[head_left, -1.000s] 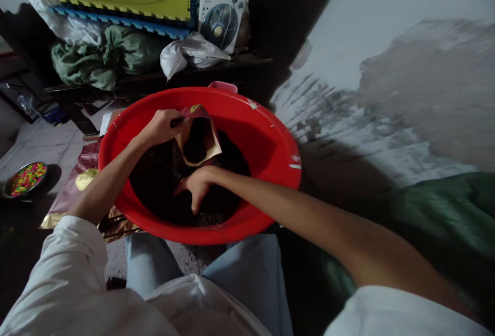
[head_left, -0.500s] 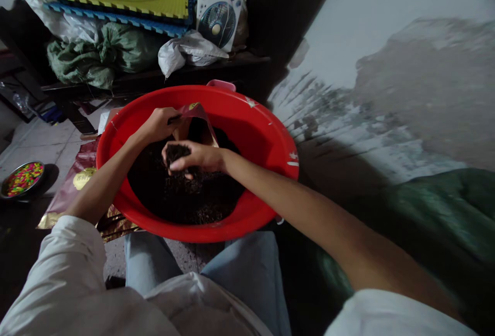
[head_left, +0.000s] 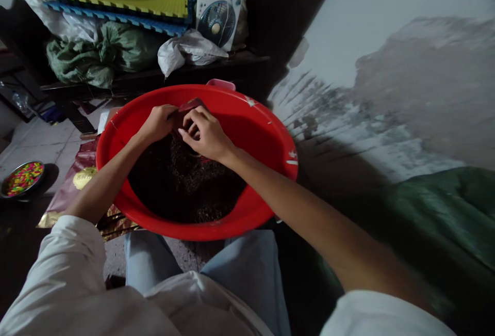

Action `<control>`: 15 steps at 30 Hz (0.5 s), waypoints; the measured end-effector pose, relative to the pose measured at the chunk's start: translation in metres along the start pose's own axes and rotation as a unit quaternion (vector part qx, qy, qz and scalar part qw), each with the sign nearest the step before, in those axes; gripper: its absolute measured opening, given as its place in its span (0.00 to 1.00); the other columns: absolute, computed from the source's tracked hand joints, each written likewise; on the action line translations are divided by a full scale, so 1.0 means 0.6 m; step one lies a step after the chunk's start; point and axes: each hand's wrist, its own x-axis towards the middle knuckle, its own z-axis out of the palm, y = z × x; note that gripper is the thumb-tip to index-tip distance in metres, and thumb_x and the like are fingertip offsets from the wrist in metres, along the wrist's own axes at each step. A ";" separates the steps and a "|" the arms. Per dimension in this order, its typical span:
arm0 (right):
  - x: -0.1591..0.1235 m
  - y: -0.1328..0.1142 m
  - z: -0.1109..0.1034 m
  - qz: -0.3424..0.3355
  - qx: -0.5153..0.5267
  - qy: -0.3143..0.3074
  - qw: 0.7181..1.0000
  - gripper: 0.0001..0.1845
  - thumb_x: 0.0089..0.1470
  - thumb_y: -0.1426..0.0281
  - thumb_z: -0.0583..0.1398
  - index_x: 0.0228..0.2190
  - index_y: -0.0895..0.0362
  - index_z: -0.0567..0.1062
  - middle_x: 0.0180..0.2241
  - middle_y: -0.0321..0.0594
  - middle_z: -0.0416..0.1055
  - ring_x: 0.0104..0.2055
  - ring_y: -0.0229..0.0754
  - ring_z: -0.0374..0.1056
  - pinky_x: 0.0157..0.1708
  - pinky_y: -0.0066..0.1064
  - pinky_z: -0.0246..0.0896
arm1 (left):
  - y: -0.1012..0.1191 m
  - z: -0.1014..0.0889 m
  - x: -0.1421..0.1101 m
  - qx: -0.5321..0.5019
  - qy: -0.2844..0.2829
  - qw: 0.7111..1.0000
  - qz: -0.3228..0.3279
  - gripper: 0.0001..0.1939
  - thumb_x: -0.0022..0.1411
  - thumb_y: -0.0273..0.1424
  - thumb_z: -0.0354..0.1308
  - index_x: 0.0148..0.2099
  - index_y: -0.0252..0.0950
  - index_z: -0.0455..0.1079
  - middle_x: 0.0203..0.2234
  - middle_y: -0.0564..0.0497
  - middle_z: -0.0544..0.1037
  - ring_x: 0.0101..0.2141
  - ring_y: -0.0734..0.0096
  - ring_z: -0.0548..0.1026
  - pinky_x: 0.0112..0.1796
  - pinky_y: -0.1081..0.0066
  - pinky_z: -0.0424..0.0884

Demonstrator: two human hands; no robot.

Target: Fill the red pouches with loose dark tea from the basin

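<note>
A wide red basin (head_left: 266, 134) sits before me, with dark, loose tea leaves (head_left: 193, 181) spread over its bottom. Inside its far half, my left hand (head_left: 159, 122) pinches the rim of a maroon paper bag (head_left: 193, 102). Most of that bag is hidden behind my right hand (head_left: 204, 132). The right hand is over the bag's mouth, its fingers curved and apart, with no leaves visible in them.
Maroon bags (head_left: 73, 186) lie left of the basin, near a metal bowl of colourful pieces (head_left: 23, 178). Behind stands a shelf with yellow foam mats (head_left: 116, 3), green sacks (head_left: 127, 49) and a box fan (head_left: 218, 21). A stained wall (head_left: 386, 67) and green sack (head_left: 452, 207) are right.
My right hand scooped a handful of leaves from the basin and rose to the bag's mouth; the handful is now out of sight. My left hand has kept hold of the bag.
</note>
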 end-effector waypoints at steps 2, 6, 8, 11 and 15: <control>-0.007 -0.020 0.009 -0.058 0.051 -0.069 0.995 0.10 0.73 0.63 0.59 0.47 0.56 0.75 0.50 0.46 0.71 0.40 0.41 0.72 0.49 0.39 0.75 | -0.005 -0.001 0.001 -0.001 0.010 1.000 -0.003 0.12 0.70 0.27 0.55 0.33 0.34 0.75 0.28 0.49 0.79 0.30 0.69 0.73 0.35 0.70 0.68; -0.032 -0.052 0.054 -0.135 0.046 -0.312 0.939 0.23 0.68 0.60 0.67 0.58 0.58 0.76 0.59 0.52 0.72 0.49 0.46 0.77 0.56 0.39 0.73 | -0.006 0.001 0.001 -0.005 0.007 1.000 0.002 0.12 0.71 0.27 0.55 0.35 0.34 0.76 0.32 0.47 0.81 0.33 0.67 0.76 0.37 0.69 0.69; -0.044 -0.065 0.079 -0.113 -0.004 -0.423 0.899 0.34 0.66 0.55 0.69 0.67 0.55 0.73 0.69 0.56 0.66 0.61 0.56 0.75 0.63 0.43 0.70 | -0.004 0.002 0.000 -0.008 -0.004 1.000 0.009 0.12 0.72 0.27 0.55 0.36 0.33 0.77 0.33 0.45 0.81 0.34 0.66 0.77 0.38 0.68 0.70; -0.050 -0.076 0.102 -0.047 -0.078 -0.533 0.841 0.41 0.65 0.50 0.68 0.73 0.51 0.69 0.74 0.56 0.62 0.69 0.64 0.70 0.64 0.47 0.69 | -0.002 0.003 -0.001 0.002 -0.020 1.000 0.020 0.13 0.74 0.27 0.54 0.39 0.32 0.80 0.34 0.43 0.82 0.35 0.65 0.78 0.39 0.67 0.71; -0.042 -0.049 0.121 -0.032 -0.082 -0.564 0.821 0.41 0.57 0.51 0.72 0.67 0.51 0.78 0.67 0.50 0.75 0.64 0.59 0.76 0.59 0.42 0.73 | -0.007 0.003 -0.002 0.007 -0.022 0.999 0.029 0.13 0.74 0.27 0.54 0.42 0.32 0.81 0.36 0.42 0.83 0.37 0.64 0.79 0.41 0.66 0.73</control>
